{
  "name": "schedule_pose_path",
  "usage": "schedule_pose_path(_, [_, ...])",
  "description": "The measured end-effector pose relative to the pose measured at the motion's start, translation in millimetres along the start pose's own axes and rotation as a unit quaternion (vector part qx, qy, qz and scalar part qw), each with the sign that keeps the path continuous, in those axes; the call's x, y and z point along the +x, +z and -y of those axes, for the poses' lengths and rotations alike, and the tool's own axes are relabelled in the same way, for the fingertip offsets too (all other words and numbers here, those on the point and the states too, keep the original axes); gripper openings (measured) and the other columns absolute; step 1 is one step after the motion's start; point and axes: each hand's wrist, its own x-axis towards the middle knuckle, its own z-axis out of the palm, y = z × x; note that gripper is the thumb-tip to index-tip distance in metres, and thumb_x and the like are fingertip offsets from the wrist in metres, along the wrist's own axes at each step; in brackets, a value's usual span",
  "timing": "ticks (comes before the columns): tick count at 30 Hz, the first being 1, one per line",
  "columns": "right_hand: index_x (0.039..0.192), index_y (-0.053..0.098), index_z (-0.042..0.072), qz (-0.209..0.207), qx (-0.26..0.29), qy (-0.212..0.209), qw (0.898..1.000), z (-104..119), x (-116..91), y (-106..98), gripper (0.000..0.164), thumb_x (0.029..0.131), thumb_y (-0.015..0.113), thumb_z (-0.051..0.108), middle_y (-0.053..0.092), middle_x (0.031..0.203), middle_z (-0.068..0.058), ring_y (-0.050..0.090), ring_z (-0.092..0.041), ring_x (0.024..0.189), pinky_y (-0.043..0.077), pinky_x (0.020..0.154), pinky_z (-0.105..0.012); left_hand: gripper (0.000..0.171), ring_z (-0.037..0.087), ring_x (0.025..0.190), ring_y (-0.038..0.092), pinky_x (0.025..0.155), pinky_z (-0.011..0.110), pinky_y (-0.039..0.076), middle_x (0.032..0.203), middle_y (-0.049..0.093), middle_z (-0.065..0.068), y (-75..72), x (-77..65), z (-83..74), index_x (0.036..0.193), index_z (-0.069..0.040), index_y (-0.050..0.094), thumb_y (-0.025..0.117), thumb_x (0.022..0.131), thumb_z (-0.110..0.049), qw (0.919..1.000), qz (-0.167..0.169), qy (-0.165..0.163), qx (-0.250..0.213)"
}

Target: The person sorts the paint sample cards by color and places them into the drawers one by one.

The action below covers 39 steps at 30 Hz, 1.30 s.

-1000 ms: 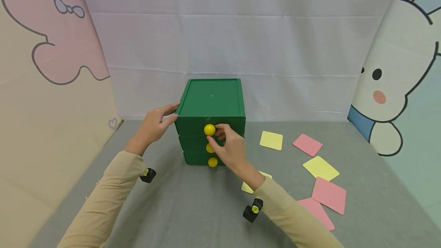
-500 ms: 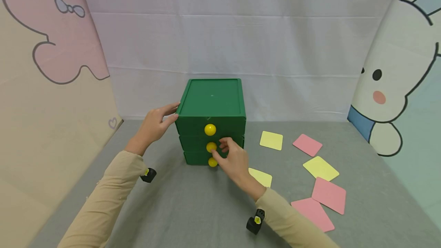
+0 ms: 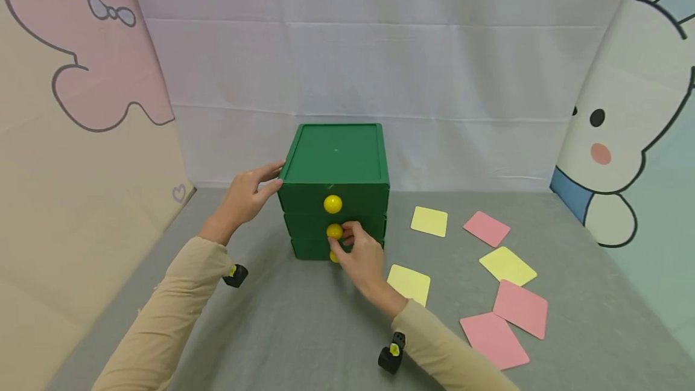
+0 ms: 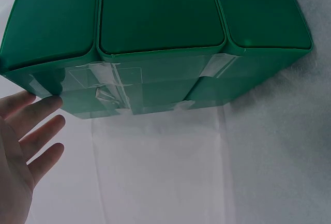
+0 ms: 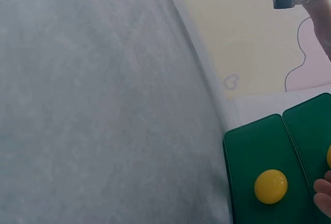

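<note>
The green three-drawer cabinet (image 3: 336,152) looks like smooth plastic with a soft sheen; its yellow round knobs (image 3: 333,204) look glossy and plastic; clear, shiny tape (image 4: 217,64) crinkles along one side; the grey tablecloth (image 3: 293,330) is matt and faintly fuzzy; the white backdrop (image 3: 369,71) is creased cloth; the yellow cards (image 3: 429,221) and pink cards (image 3: 520,309) look smooth, matt, papery; the beige sleeves (image 3: 163,309) are wrinkled cloth.
</note>
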Motion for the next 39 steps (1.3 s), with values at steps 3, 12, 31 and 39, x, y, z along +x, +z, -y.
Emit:
schedule_pose_path(3, [0.093, 0.059, 0.008, -0.006, 0.004, 0.004, 1.0, 1, 0, 2, 0.024, 0.079, 0.069, 0.025, 0.066, 0.081, -0.003, 0.062, -0.012, 0.068, 0.048, 0.057, -0.023, 0.043, 0.034, 0.11, 0.053, 0.09, 0.052, 0.041, 0.123, 0.054, 0.021, 0.2, 0.0, -0.1, 0.134, -0.002, 0.044, 0.046, 0.095, -0.021, 1.0, 0.0, 0.0, -0.001])
schedule_pose_path(12, [0.089, 0.058, 0.008, -0.016, 0.004, 0.005, 1.0, 3, 0, 3, 0.021, 0.078, 0.069, 0.022, 0.064, 0.076, -0.003, 0.061, -0.014, 0.068, 0.048, 0.057, -0.025, 0.043, 0.034, 0.11, 0.054, 0.089, 0.052, 0.042, 0.123, 0.054, 0.021, 0.6, -0.3, 0.3, 0.134, -0.001, 0.044, 0.046, 0.095, -0.021, 1.0, -0.003, 0.002, -0.001])
schedule_pose_path(31, [0.088, 0.06, 0.008, 0.0, 0.011, -0.007, 1.0, 3, -9, -6, 0.022, 0.077, 0.071, 0.023, 0.065, 0.073, -0.003, 0.061, -0.016, 0.065, 0.044, 0.053, -0.021, 0.043, 0.034, 0.11, 0.054, 0.088, 0.052, 0.042, 0.121, 0.056, 0.021, 0.4, -0.7, 1.1, 0.134, -0.002, 0.045, 0.046, 0.095, -0.02, 1.0, -0.001, 0.001, -0.001])
schedule_pose_path(39, [0.089, 0.059, 0.008, 0.027, 0.025, 0.001, 0.999, 11, -17, -15, 0.023, 0.077, 0.072, 0.023, 0.065, 0.074, -0.001, 0.061, -0.012, 0.065, 0.046, 0.055, -0.017, 0.043, 0.034, 0.11, 0.053, 0.09, 0.052, 0.041, 0.122, 0.055, 0.021, -0.3, -0.4, 0.1, 0.134, -0.002, 0.044, 0.047, 0.095, -0.02, 1.0, 0.002, -0.002, -0.003])
